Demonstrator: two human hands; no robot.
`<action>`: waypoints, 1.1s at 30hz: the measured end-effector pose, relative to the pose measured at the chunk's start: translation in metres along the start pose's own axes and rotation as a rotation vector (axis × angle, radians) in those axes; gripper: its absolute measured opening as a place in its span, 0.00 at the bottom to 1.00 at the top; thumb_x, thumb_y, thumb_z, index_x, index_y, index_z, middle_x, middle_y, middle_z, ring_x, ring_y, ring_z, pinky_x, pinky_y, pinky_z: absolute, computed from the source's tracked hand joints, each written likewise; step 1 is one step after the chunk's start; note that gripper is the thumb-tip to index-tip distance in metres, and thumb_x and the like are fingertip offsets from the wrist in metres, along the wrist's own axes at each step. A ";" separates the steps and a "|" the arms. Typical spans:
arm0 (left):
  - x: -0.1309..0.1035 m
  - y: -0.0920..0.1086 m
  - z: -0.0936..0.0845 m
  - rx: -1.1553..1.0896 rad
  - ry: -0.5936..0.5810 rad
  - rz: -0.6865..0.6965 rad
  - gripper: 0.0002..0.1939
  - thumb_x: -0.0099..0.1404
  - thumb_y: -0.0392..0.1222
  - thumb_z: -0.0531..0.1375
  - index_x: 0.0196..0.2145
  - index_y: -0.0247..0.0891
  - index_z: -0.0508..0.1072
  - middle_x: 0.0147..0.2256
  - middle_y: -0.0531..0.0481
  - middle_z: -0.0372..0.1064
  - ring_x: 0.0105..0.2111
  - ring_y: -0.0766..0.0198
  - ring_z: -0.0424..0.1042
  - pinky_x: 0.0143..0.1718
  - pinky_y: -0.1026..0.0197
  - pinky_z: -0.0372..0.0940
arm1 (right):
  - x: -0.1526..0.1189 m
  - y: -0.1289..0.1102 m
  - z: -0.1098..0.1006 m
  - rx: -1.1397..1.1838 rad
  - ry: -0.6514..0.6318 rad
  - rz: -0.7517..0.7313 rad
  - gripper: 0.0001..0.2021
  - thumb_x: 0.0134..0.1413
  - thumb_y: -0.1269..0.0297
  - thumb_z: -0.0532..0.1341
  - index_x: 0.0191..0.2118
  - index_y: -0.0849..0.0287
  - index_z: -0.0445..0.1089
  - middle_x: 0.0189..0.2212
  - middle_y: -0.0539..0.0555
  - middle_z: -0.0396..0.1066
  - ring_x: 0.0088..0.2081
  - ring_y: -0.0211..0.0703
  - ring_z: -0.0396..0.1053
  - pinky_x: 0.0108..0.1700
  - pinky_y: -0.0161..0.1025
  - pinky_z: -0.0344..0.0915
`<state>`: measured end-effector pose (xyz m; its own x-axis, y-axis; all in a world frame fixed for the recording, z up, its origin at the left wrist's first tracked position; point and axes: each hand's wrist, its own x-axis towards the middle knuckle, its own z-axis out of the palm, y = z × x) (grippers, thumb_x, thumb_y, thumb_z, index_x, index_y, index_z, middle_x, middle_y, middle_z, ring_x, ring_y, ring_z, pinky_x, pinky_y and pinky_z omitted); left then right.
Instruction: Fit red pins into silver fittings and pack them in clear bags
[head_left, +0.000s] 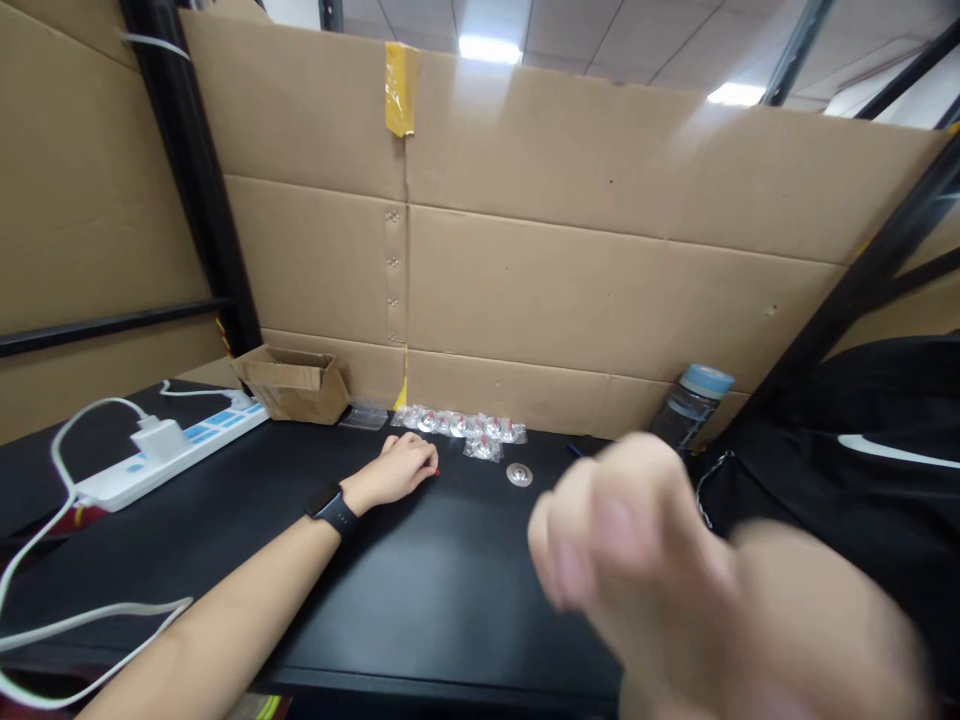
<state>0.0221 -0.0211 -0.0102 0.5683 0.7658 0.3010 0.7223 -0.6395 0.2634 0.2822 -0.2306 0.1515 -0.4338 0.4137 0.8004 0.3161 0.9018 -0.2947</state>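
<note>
Metal disc [519,475] sits bare on the black table [427,610]; use it as your landmark. Far left of it: white cable [56,440], then power strip [176,455] with white plug [159,440] in it. Open cardboard box [296,385], still left of the disc, against the cardboard wall [525,290]. Clear film [365,416] beside the box. Your left hand [401,468], dark watch [331,508] on the wrist, is left of the disc; fingers curled together, red bit [437,472] at the tips, can't tell if pinched. Clear packets [459,425] with red parts, just behind the disc. Your right hand [652,560], right of it, is blurred; fingers bunched, contents can't tell. It hides table and part of the blue-lidded bottle [686,410]; bottle markings too small to read. Far right: black bag [832,460], white swoosh logo [896,450].
</note>
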 end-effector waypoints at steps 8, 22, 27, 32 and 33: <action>0.006 -0.003 -0.003 -0.052 0.108 -0.023 0.05 0.71 0.43 0.57 0.38 0.43 0.73 0.38 0.54 0.76 0.41 0.61 0.73 0.47 0.56 0.50 | -0.037 0.224 0.033 -0.104 -0.285 0.592 0.19 0.45 0.71 0.68 0.46 0.57 0.74 0.45 0.57 0.74 0.42 0.48 0.72 0.48 0.46 0.69; 0.008 -0.003 0.003 -0.094 0.088 -0.042 0.07 0.65 0.46 0.63 0.38 0.46 0.79 0.37 0.53 0.80 0.42 0.59 0.76 0.52 0.54 0.54 | -0.069 0.260 0.042 -0.179 -0.440 0.675 0.19 0.39 0.69 0.72 0.43 0.55 0.77 0.37 0.52 0.78 0.35 0.42 0.73 0.40 0.37 0.67; 0.007 0.004 0.002 -0.177 0.151 -0.064 0.09 0.66 0.50 0.63 0.40 0.46 0.80 0.40 0.52 0.80 0.44 0.59 0.76 0.50 0.58 0.61 | -0.063 0.249 0.045 -0.174 -0.298 0.594 0.21 0.39 0.70 0.71 0.45 0.54 0.75 0.38 0.51 0.78 0.36 0.42 0.74 0.41 0.36 0.67; 0.007 0.018 -0.003 -0.284 0.231 -0.072 0.11 0.68 0.51 0.61 0.37 0.46 0.81 0.43 0.51 0.77 0.46 0.57 0.74 0.51 0.57 0.64 | -0.051 0.226 0.073 0.064 -0.032 0.602 0.20 0.40 0.65 0.71 0.43 0.54 0.72 0.41 0.51 0.78 0.38 0.43 0.75 0.37 0.36 0.68; 0.007 0.022 -0.003 -0.291 0.259 -0.078 0.11 0.68 0.52 0.61 0.37 0.46 0.81 0.45 0.50 0.76 0.47 0.56 0.73 0.53 0.55 0.64 | -0.049 0.221 0.081 0.102 0.038 0.630 0.19 0.41 0.63 0.71 0.43 0.53 0.72 0.42 0.52 0.77 0.37 0.43 0.75 0.37 0.36 0.68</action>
<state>0.0410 -0.0295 0.0003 0.3709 0.7943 0.4811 0.5967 -0.6008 0.5319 0.3043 -0.0417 0.0050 -0.1607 0.8652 0.4749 0.4181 0.4955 -0.7614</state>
